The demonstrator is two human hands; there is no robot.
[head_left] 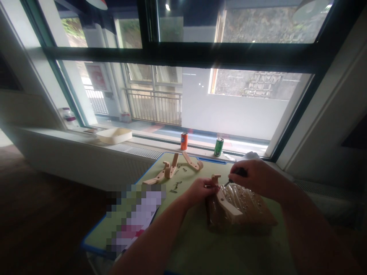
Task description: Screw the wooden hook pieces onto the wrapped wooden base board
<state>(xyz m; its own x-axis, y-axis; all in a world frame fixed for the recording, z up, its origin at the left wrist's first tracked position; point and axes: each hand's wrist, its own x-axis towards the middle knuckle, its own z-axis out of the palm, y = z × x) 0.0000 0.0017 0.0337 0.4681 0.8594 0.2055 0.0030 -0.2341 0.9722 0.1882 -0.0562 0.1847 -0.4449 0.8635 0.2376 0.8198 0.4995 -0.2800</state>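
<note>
My left hand (199,191) is closed on the upper part of a wooden hook (229,207), whose long flat arm slants down over a brown package (258,217) wrapped in shiny clear film. My right hand (250,173) wraps round the dark handle of a screwdriver (239,172); its thin shaft points down and left toward my left fingertips. Whether its tip touches a screw is too small to tell. More wooden hooks (172,167) lie beyond my left hand, one of them apart (192,162). Several small screws (173,191) are scattered near them.
On the windowsill stand an orange can (184,141), a green can (219,147) and a cream tray (114,135). A bottle (68,115) is at the far left. The green tabletop (97,233) has a blue edge; a partly blurred purple item (143,214) lies on its left.
</note>
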